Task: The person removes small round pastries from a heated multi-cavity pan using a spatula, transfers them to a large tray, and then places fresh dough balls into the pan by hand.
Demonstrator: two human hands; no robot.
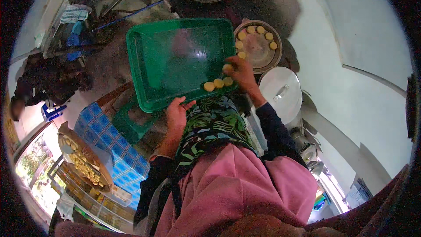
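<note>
Standing at far left beside a blue-and-white checked cloth (115, 138), a shallow brown container (103, 173) of small yellow pieces (84, 167) is touched by neither hand. Further right, a large rectangular green plastic tray (171, 57) is set across the front of the body, most of its floor bare. By its near rim the left hand (176, 116) is held half open, fingers loosely spread, with nothing seen in its grasp; whether the tray is supported by it cannot be told. In the tray's near right corner, three round, flat, yellow pieces of dough-like material (218, 83) are lined up. Just above them, a fourth round yellow piece (227, 68) is covered in part by the right hand (240, 75), whose fingers are curled inward; through blur, it cannot be told whether that piece is gripped or only touched. At right, seven matching round yellow discs (260, 30) are arranged along the edge of a round, shallow, greyish pan (258, 48), its middle unfilled. The handling is judged partly done, with pieces divided between both vessels; which way they are being transferred cannot be told.
</note>
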